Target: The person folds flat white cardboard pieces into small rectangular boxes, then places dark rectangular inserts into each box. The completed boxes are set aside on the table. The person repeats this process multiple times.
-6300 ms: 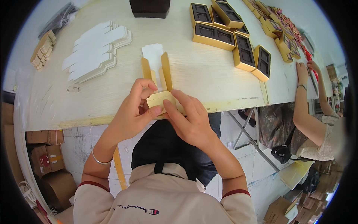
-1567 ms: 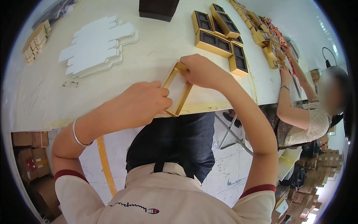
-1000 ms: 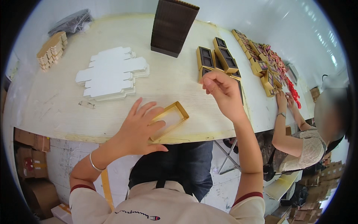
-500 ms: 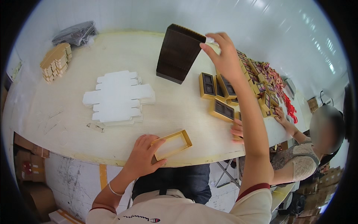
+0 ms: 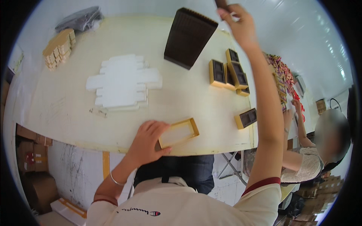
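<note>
My left hand [image 5: 149, 141] is closed round the left end of a gold open rectangular box [image 5: 179, 132] near the table's front edge. The box's inside looks pale, with no dark insert in it. At the top of the view my right hand [image 5: 241, 28] is raised and pinches a dark brown insert tray [image 5: 222, 5], partly cut off by the picture's edge. Just left of and below that hand stands a tall stack of dark brown insert trays [image 5: 190, 37], tilted in the view.
Gold boxes with dark inserts [image 5: 235, 73] lie right of the stack; another [image 5: 247, 118] sits nearer me. White flat cardboard blanks [image 5: 122, 83] are piled left. Tan pieces [image 5: 59, 49] and a grey plastic bag [image 5: 80, 19] lie far left. A co-worker [image 5: 305, 158] sits at right.
My right hand has lifted up and away from the stack, now with an insert tray in it. The co-worker's hand has left the near filled box, which sits farther right. The view has shifted.
</note>
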### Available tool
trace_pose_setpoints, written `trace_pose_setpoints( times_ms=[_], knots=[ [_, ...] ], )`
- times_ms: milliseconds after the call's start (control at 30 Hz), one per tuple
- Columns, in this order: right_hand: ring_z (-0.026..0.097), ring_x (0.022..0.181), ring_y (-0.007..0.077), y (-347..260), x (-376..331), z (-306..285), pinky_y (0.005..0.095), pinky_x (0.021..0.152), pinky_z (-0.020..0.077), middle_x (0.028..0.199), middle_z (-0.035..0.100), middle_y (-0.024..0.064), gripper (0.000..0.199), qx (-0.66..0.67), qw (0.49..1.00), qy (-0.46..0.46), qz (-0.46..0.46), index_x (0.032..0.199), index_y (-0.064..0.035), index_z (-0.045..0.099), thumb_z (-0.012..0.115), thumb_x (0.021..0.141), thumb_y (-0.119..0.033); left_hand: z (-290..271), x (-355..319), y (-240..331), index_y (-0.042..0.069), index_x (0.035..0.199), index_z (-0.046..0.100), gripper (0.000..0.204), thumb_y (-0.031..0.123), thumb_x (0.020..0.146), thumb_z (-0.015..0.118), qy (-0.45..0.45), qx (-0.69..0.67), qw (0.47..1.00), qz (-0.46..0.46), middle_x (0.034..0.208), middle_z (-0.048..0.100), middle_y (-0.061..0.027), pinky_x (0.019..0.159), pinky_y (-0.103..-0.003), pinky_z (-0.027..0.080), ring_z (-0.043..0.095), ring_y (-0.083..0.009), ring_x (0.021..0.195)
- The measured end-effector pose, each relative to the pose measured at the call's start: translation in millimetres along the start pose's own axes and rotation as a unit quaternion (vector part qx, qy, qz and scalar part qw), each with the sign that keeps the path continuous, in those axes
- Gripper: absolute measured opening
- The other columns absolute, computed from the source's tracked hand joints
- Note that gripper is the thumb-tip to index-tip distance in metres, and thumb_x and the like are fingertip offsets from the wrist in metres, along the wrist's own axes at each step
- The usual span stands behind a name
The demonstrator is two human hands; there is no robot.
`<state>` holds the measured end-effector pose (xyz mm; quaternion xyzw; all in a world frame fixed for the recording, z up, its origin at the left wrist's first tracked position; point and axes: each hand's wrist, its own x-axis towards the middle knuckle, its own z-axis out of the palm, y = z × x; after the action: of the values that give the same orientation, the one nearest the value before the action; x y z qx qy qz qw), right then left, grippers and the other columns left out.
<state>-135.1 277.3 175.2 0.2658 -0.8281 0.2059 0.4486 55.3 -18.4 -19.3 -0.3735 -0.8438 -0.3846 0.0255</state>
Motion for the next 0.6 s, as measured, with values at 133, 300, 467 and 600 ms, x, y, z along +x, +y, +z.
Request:
trace_pose_setpoints(
  times_ms=[133, 300, 467, 600],
  knots=[
    [0.056, 0.096, 0.0110, -62.4, -54.7, -66.9, 0.0269, 0.083, 0.0456, 0.110, 0.062, 0.0040, 0.039, 0.384, 0.862, -0.174, 0.283, 0.117, -0.0010, 0.055, 0.064, 0.090, -0.027, -8.6, 9.8, 6.4, 0.011, 0.136, 0.043, 0.077, 0.024, 0.069, 0.078, -0.064, -0.014, 0.998, -0.019, 0.126, 0.053, -0.0094, 0.102, -0.044, 0.032, 0.044, -0.0328, 0.114],
    [0.055, 0.085, 0.0041, -129.6, -157.6, -84.9, 0.0186, 0.072, 0.0430, 0.092, 0.062, 0.0028, 0.031, 0.451, 0.668, -0.373, 0.460, 0.113, -0.0034, 0.051, 0.060, 0.087, -0.018, -4.0, 24.2, 1.8, 0.011, 0.138, 0.039, 0.080, 0.017, 0.069, 0.078, -0.086, -0.047, 0.995, -0.016, 0.128, 0.052, -0.0130, 0.101, -0.041, 0.037, 0.046, -0.0319, 0.115],
    [0.058, 0.072, 0.0044, -128.3, -215.1, -90.4, 0.0172, 0.068, 0.0459, 0.079, 0.062, 0.0003, 0.026, 0.453, 0.600, -0.332, 0.570, 0.111, -0.0047, 0.054, 0.059, 0.087, -0.009, 2.0, 35.0, 15.1, 0.012, 0.138, 0.040, 0.082, 0.009, 0.066, 0.079, -0.102, -0.005, 0.995, 0.008, 0.125, 0.051, -0.0115, 0.100, -0.040, 0.037, 0.047, -0.0313, 0.113],
    [0.059, 0.077, 0.0048, -119.0, -216.8, -92.5, 0.0205, 0.067, 0.0499, 0.083, 0.062, -0.0004, 0.016, 0.456, 0.589, -0.234, 0.625, 0.103, -0.0047, 0.059, 0.061, 0.089, -0.012, 5.9, 33.5, 21.2, 0.012, 0.139, 0.040, 0.082, 0.008, 0.067, 0.078, -0.122, -0.030, 0.992, -0.006, 0.126, 0.050, -0.0115, 0.098, -0.039, 0.040, 0.048, -0.0313, 0.114]
  ],
)
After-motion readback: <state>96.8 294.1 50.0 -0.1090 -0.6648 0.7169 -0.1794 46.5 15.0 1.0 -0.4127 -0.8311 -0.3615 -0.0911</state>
